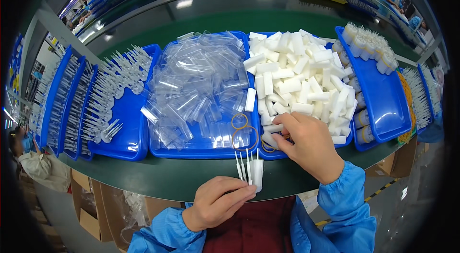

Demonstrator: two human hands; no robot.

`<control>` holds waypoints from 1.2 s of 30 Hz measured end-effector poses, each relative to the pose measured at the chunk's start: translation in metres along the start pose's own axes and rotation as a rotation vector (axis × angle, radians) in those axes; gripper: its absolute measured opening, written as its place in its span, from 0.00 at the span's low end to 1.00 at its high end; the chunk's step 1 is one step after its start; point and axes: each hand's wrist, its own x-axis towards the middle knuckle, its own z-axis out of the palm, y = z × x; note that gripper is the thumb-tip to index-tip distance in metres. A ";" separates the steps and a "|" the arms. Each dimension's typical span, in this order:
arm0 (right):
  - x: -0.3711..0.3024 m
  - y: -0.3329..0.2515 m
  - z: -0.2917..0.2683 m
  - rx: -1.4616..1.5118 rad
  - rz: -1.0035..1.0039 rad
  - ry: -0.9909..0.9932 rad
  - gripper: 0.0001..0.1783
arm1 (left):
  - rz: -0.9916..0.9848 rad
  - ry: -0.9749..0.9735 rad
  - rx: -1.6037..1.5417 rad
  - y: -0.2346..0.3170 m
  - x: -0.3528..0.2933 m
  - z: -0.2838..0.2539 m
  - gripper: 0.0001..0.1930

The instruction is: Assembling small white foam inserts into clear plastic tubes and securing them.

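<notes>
Near centre, left hand (218,201) pinches slim white plastic-looking rods (243,170) low down beside a white cylinder (258,175); right hand (310,144) curled at white foam-like blocks (289,85) in blue plastic tray (268,156), fingers' grip unclear; blocks probably light, soft, best taken mid-length.

Our two arms (346,202) come up from below. Our left hand (215,201) is low, back side up, with its bent fingers (238,194) close together, pointing right. Our right hand (312,144) reaches farther out, slanting left. Its thumb (282,145) and pointer finger (283,120) curl toward each other, but we can't quite tell if they pinch.
</notes>
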 end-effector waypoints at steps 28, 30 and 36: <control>-0.006 -0.019 -0.004 0.857 0.275 0.306 0.12 | 0.156 -0.162 0.049 0.000 0.002 -0.003 0.17; -0.013 -0.026 -0.001 0.998 0.343 0.178 0.12 | 0.182 -0.188 0.059 0.002 0.006 -0.005 0.18; -0.027 -0.032 -0.008 0.925 0.287 -0.105 0.11 | 0.178 -0.172 0.121 0.000 0.009 -0.007 0.18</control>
